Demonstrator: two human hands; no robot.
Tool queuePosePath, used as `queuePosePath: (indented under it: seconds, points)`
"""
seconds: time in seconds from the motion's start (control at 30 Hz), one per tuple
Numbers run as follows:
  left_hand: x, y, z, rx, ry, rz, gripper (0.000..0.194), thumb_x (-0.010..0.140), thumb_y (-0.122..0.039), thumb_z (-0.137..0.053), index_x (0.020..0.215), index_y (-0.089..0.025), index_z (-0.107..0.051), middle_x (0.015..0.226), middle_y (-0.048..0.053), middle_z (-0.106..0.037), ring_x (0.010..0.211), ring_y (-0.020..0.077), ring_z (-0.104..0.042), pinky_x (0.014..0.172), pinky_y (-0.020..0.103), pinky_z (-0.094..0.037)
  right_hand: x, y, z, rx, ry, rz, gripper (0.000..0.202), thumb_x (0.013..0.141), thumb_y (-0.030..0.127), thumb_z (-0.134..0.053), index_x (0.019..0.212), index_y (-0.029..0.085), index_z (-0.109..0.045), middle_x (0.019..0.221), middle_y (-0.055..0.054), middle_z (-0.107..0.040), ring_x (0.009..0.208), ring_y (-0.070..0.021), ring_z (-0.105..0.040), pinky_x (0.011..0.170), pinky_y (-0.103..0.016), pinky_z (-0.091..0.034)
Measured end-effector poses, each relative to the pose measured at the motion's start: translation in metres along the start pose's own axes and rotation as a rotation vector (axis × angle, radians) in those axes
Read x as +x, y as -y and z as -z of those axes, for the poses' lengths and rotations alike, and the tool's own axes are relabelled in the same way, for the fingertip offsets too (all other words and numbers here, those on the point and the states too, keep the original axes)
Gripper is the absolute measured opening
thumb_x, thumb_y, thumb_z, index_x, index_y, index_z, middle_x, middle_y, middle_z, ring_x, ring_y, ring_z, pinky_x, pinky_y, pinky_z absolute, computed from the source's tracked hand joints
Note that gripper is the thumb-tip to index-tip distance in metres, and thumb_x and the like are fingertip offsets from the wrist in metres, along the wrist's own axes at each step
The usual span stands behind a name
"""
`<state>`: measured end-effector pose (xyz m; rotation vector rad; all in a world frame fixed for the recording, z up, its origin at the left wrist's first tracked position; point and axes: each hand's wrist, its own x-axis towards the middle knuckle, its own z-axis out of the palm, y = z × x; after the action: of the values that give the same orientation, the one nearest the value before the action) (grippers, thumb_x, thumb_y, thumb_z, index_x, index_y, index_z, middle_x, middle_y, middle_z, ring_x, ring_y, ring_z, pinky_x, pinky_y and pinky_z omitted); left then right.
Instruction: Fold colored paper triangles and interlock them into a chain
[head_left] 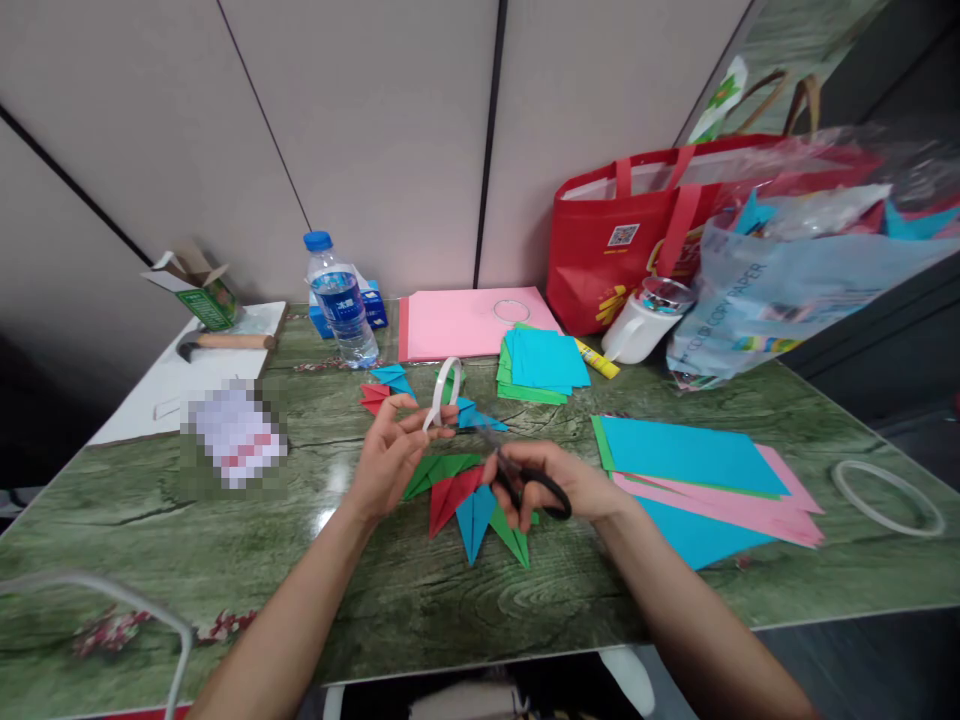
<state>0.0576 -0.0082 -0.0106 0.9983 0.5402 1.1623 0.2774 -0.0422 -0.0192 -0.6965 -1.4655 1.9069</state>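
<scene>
My left hand (390, 455) pinches a narrow roll of white tape (438, 395) and holds it upright over the middle of the table. To its right, my right hand (559, 475) has its fingers in the black handles of a pair of scissors (555, 492). The scissor blades point toward the tape and look blurred. Beneath both hands lies a fan of folded paper pieces (454, 498) in green, red and blue, partly hidden by my right hand. Behind the tape are several smaller folded pieces (391, 378) in blue, red and green.
Blue and green paper squares (546, 358) lie behind my right hand, near a glue stick (598, 358). Larger coloured sheets (690, 455) and a white ring (889, 498) lie to the right. A water bottle (343, 305), red bag (592, 250), white mug (637, 325) and hammer (229, 342) stand or lie farther back.
</scene>
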Motion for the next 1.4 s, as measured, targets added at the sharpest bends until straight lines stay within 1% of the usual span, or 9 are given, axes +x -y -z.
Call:
queuePosePath:
  seconds: [0.03,0.1,0.37,0.53,0.77,1.0,1.17,1.23,1.4]
  points:
    - [0.000,0.000,-0.001,0.016,0.009,0.006,0.033,0.073,-0.014,-0.066,0.094,-0.021,-0.042,0.096,0.006,-0.071,0.096,0.0204,-0.065,0.087,0.035,-0.045,-0.001,0.000,-0.001,0.004,0.100,-0.065,0.050,0.075,0.055,-0.065,0.099,0.013,-0.054,0.072,-0.001,-0.060,0.059,-0.0123,-0.062,0.047,-0.021,-0.052]
    - [-0.001,0.001,-0.002,0.048,0.036,0.022,0.033,0.073,-0.016,-0.067,0.094,-0.021,-0.042,0.098,0.007,-0.071,0.098,0.0213,-0.064,0.088,0.036,-0.044,-0.001,-0.001,-0.004,0.000,0.168,-0.127,0.052,0.076,0.057,-0.062,0.100,0.012,-0.052,0.072,-0.002,-0.060,0.057,-0.0120,-0.063,0.044,-0.019,-0.051]
    - [-0.007,0.009,-0.002,0.155,0.177,0.065,0.028,0.081,-0.022,-0.064,0.099,-0.022,-0.042,0.106,0.008,-0.069,0.104,0.0214,-0.062,0.093,0.036,-0.041,0.003,-0.002,-0.006,0.021,0.150,-0.145,0.054,0.072,0.058,-0.065,0.099,0.013,-0.051,0.070,0.002,-0.056,0.060,-0.0095,-0.062,0.054,-0.021,-0.056]
    - [-0.009,0.010,-0.006,0.205,0.231,0.092,0.028,0.082,-0.024,-0.064,0.100,-0.021,-0.042,0.108,0.009,-0.066,0.106,0.0222,-0.061,0.094,0.035,-0.041,0.003,-0.004,-0.005,0.003,0.113,-0.115,0.053,0.073,0.060,-0.063,0.093,0.014,-0.050,0.065,0.004,-0.054,0.052,-0.0087,-0.058,0.047,-0.020,-0.053]
    - [-0.007,0.011,-0.006,0.235,0.171,0.102,0.027,0.079,-0.026,-0.067,0.095,-0.020,-0.045,0.103,0.006,-0.066,0.099,0.0194,-0.063,0.089,0.032,-0.044,0.002,-0.003,-0.006,-0.093,0.032,-0.082,0.043,0.080,0.056,-0.058,0.085,0.014,-0.051,0.052,0.006,-0.053,0.038,-0.0048,-0.046,0.034,-0.013,-0.031]
    - [-0.006,0.009,-0.007,0.570,0.126,0.028,0.016,0.078,-0.031,-0.065,0.076,-0.016,-0.066,0.101,0.010,-0.068,0.103,0.0238,-0.059,0.094,0.036,-0.041,0.005,-0.004,-0.008,-0.135,-0.044,-0.055,0.037,0.081,0.051,-0.058,0.081,0.015,-0.051,0.051,0.007,-0.049,0.038,-0.0057,-0.044,0.038,-0.017,-0.032]
    - [-0.006,0.010,-0.005,0.709,0.083,-0.032,0.014,0.076,-0.029,-0.067,0.070,-0.016,-0.068,0.105,0.012,-0.067,0.102,0.0262,-0.060,0.091,0.038,-0.043,0.001,0.003,-0.004,-0.063,0.118,-0.004,0.061,0.059,0.057,-0.076,0.097,0.016,-0.051,0.078,0.000,-0.055,0.064,-0.0092,-0.052,0.049,-0.018,-0.040]
    - [-0.005,0.010,-0.005,0.664,0.079,-0.051,0.014,0.077,-0.029,-0.066,0.073,-0.015,-0.066,0.102,0.011,-0.068,0.099,0.0244,-0.061,0.089,0.037,-0.046,-0.001,0.006,-0.002,-0.034,0.143,0.047,0.070,0.053,0.060,-0.078,0.101,0.017,-0.050,0.084,-0.002,-0.055,0.069,-0.0104,-0.053,0.053,-0.019,-0.042]
    - [-0.004,0.012,-0.006,0.330,0.088,-0.040,0.018,0.080,-0.024,-0.065,0.094,-0.018,-0.055,0.094,0.007,-0.069,0.085,0.0174,-0.065,0.077,0.031,-0.052,-0.001,0.007,-0.002,0.033,-0.031,0.180,0.067,0.071,0.060,-0.067,0.117,0.021,-0.039,0.081,-0.002,-0.056,0.066,-0.0110,-0.055,0.049,-0.018,-0.040]
